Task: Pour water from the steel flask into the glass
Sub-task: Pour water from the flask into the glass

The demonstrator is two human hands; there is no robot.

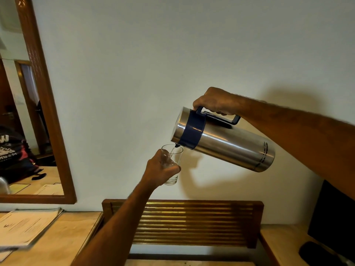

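A clear glass (pixel 171 164) is held in the air in front of a pale wall (pixel 172 54), well above the wooden surface (pixel 57 242) below. A thin stream of water (pixel 172 150) drops from the flask's spout into its open mouth, and a little water shows in the glass; its exact level is hard to read behind the fingers. The glass stands nearly upright, leaning slightly to the right, its mouth up.

The steel flask (pixel 222 140) hangs just above and to the right of the glass. Its long axis lies close to level, with the capped end at the left, tipped down toward the glass, and the base out to the right. The body is brushed, shiny metal with a dark blue band around the neck, a dark blue handle (pixel 221 117) on top and small dark lettering near the base.

The left hand (pixel 161 169) is wrapped around the lower part of the glass. The right hand (pixel 215 101) is closed over the flask's handle, carrying it from above.

A wood-framed mirror (pixel 28 112) hangs at far left, papers (pixel 26 227) lie on the surface below it, and a slatted wooden rack (pixel 192 223) stands against the wall at centre.
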